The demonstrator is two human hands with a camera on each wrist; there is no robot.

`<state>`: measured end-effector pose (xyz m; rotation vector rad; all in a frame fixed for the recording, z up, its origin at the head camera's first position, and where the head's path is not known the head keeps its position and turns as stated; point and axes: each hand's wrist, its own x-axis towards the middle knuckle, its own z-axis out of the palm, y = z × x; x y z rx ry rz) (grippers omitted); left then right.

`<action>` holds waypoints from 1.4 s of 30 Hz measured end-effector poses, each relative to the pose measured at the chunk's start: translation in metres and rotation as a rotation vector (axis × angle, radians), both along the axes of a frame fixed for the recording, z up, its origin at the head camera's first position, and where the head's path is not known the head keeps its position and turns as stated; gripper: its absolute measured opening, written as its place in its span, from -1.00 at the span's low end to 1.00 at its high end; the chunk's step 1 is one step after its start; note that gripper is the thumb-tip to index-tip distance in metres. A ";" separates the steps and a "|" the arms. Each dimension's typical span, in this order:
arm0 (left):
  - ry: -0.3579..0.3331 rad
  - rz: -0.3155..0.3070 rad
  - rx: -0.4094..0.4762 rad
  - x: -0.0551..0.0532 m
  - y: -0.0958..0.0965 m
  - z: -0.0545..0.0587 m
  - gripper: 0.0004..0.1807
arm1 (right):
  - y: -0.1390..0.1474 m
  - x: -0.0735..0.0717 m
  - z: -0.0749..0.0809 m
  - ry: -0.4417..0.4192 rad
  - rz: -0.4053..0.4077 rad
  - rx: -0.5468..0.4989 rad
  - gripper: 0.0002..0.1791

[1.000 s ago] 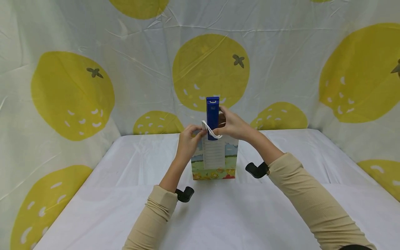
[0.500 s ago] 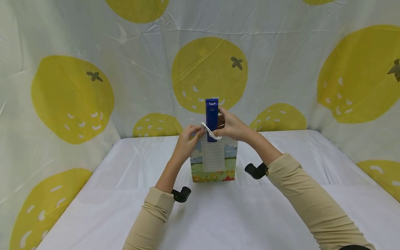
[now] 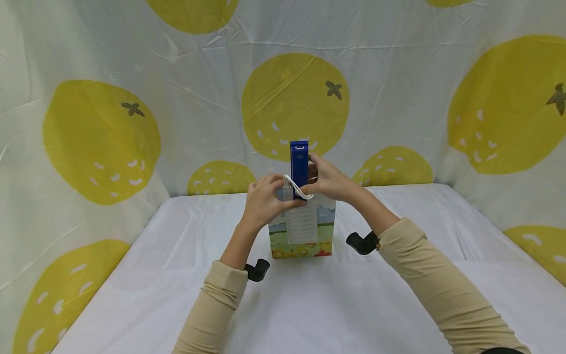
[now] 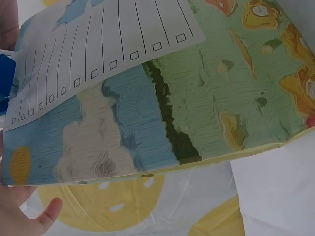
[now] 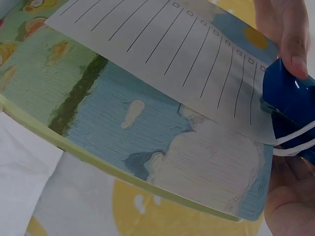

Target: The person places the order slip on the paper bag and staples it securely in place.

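Note:
A blue stapler (image 3: 299,160) stands upright at the top edge of a paper gift bag (image 3: 277,241) printed with a painted landscape. A white checklist sheet (image 3: 302,223) lies against the bag's front, its upper end by the stapler's nose. My right hand (image 3: 331,181) grips the stapler from the right. On the other side, my left hand (image 3: 264,200) has its thumb across the stapler's nose, clearest in the right wrist view, with its fingers curled near the bag's top. The bag's white cord handle (image 3: 295,187) loops over the stapler. The stapler's lower jaw is mostly hidden.
A white cloth (image 3: 194,290) covers the table under the bag. Behind it hangs a pale curtain (image 3: 199,98) with large yellow fruit prints. Black camera mounts (image 3: 362,243) sit on both wrists.
My left hand has shifted from pinching at the bag's top left to laying its thumb across the stapler's lower end. The right hand and stapler stay nearly in place.

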<state>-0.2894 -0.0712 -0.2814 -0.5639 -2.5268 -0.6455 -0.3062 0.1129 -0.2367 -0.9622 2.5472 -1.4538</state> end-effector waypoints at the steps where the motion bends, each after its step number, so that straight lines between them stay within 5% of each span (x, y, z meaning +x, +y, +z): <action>1: 0.002 0.000 -0.014 0.000 0.000 0.001 -0.35 | 0.000 0.000 0.000 0.002 0.001 0.000 -0.19; 7: -0.042 -0.015 -0.066 0.000 0.002 0.009 -0.47 | 0.001 0.000 0.001 0.015 0.005 0.002 -0.17; 16: -0.218 -0.075 0.026 0.002 0.006 0.017 -0.53 | 0.001 0.002 0.001 0.013 0.001 0.003 -0.15; 26: -0.177 -0.085 0.027 0.002 0.006 0.014 -0.55 | 0.002 0.001 -0.003 -0.021 -0.030 0.015 -0.17; 36: -0.207 -0.047 0.024 0.000 0.008 0.013 -0.42 | 0.006 0.004 -0.011 0.043 -0.016 0.213 -0.18; 42: -0.156 -0.039 0.068 0.002 0.009 0.010 -0.45 | 0.005 0.007 -0.013 0.058 -0.009 0.218 -0.25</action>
